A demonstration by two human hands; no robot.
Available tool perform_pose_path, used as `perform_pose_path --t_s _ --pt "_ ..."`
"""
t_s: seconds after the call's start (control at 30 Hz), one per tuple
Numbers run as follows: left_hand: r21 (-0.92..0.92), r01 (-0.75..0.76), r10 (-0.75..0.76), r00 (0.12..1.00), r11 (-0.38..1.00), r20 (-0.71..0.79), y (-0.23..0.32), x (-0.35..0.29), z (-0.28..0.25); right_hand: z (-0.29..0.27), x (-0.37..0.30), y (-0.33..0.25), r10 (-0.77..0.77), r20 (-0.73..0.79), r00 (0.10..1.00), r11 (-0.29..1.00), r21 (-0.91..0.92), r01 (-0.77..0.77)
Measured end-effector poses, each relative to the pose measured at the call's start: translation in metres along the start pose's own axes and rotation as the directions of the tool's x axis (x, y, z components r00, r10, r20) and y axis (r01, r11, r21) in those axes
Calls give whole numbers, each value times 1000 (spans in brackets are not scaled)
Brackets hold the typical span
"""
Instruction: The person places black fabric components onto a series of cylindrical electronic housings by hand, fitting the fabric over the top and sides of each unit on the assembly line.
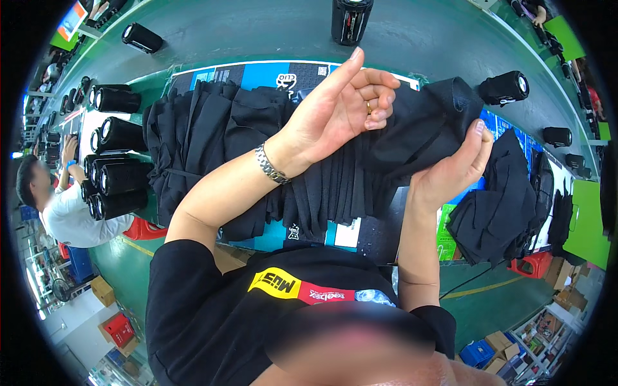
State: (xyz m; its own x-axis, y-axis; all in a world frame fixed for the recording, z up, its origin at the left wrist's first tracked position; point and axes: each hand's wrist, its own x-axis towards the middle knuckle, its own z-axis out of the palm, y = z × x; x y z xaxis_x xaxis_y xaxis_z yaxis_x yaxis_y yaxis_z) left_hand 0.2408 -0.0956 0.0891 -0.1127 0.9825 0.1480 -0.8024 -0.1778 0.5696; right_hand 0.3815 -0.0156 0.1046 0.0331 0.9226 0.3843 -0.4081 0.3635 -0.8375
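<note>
My right hand (pixel 454 167) pinches the edge of a black cloth pouch (pixel 418 132) between thumb and fingers. Its mouth gapes beside my fingertips, showing some of the inner weave. Palm up, my left hand (pixel 344 109) is open at the pouch's left side, thumb stretched away and the other fingers loosely curled. Nothing is visible in it, and whether it touches the pouch I cannot tell. Below both hands, a long row of stacked black pouches (pixel 238 141) lies across the table. A second heap of black pouches (pixel 499 206) is to the right.
Several black cylindrical speakers (pixel 122 180) stand grouped at the left. Others lie along the green conveyor, including a speaker (pixel 505 88) beyond my right hand and another speaker (pixel 352 22) at the far middle. A person in white (pixel 84 215) works at the far left.
</note>
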Motion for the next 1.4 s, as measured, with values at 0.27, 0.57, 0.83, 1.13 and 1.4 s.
perform_pose_path --t_s 0.27,0.57,0.83,1.13,1.4 --pt "31 36 -33 995 999 -99 -1 1 17 3 -8 1 -152 134 979 973 -156 173" --pt "381 -63 136 976 922 -167 1 -5 23 9 -24 -1 111 397 911 991 -115 -70" --pt "349 -55 123 977 935 -175 9 2 6 10 -8 1 229 419 879 938 146 -314" --pt "546 -72 167 978 835 -125 21 5 26 -18 34 -6 486 851 199 568 -135 -812" --pt "956 -292 464 851 25 248 9 10 29 -16 17 9 444 701 558 829 -83 -554"
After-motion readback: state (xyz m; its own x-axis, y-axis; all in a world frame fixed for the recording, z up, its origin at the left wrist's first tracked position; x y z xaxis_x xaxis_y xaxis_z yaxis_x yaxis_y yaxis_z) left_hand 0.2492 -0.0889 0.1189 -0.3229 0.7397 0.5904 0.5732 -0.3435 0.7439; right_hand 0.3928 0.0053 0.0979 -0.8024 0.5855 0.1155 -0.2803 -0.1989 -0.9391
